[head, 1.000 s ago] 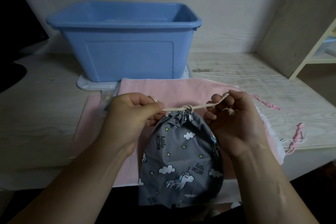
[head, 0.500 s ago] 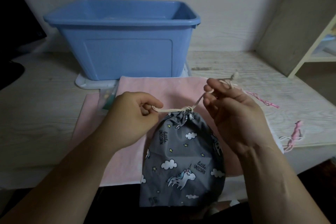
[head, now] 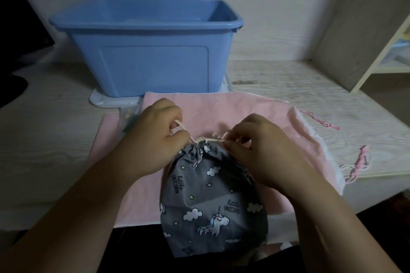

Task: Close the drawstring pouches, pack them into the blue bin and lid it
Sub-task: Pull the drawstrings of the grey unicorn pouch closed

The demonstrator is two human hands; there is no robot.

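Note:
A grey unicorn-print drawstring pouch (head: 210,201) lies at the table's front edge, its mouth gathered tight with a cream cord (head: 199,139) knotted at the top. My left hand (head: 153,139) grips the cord's left end beside the knot. My right hand (head: 259,150) pinches the cord's right end close to the knot. Under the grey pouch lies a flat pink pouch (head: 221,113) with pink cords (head: 357,162) trailing to the right. The open blue bin (head: 144,55) stands behind, on a white lid (head: 104,101).
A pale wood-grain table (head: 299,86) carries everything. A white shelf unit (head: 390,51) stands at the far right. A dark object (head: 13,29) sits at the far left. A small clear packet (head: 129,115) peeks out beside the pink pouch.
My right hand has come down from its raised pull and now pinches the cord right beside the knot. My left hand still holds the other end near the pouch mouth.

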